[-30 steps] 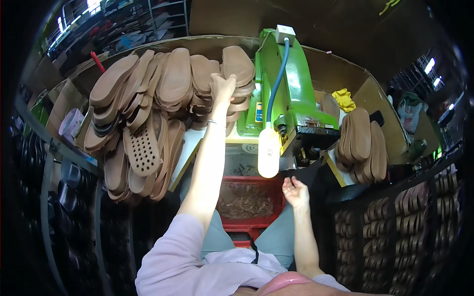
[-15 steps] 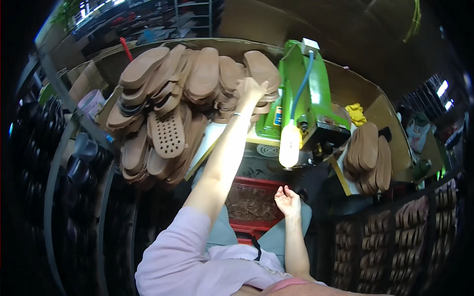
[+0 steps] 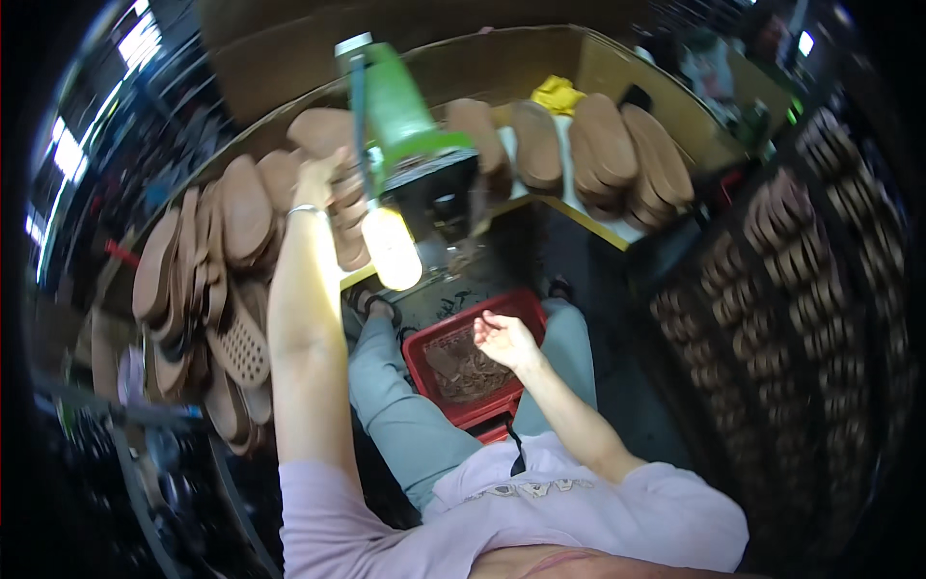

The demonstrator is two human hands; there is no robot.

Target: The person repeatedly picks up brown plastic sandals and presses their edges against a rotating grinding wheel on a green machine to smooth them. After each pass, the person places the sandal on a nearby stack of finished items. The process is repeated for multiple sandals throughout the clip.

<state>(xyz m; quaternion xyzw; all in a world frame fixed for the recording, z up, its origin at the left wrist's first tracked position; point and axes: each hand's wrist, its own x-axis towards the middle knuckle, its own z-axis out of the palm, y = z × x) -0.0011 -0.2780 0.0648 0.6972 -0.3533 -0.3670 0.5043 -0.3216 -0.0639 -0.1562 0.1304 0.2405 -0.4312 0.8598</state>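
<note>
Brown moulded sandals [image 3: 246,210] lie piled on the bench at left, one of them a clog [image 3: 240,349] with round holes. My left hand [image 3: 323,180] reaches to the end of this pile, beside the green machine [image 3: 397,101]. Its fingers are curled round the edge of a brown sandal [image 3: 323,130] there; blur and the glare of the lamp partly hide the grip. My right hand [image 3: 506,343] hangs over the red basket [image 3: 417,352] between my knees, fingers loosely bent and apart, nothing visible in it.
A lit lamp [image 3: 393,251] hangs in front of the machine, close to my left wrist. Several brown soles [image 3: 600,154] and a yellow cloth [image 3: 557,95] lie on the bench at right. A rack [image 3: 772,338] full of brown footwear stands at far right. Brown scraps fill the basket.
The view has swung to the right, so the pile and machine appear further left. My left hand remains at the sandals next to the machine. My right hand stays raised over the basket.
</note>
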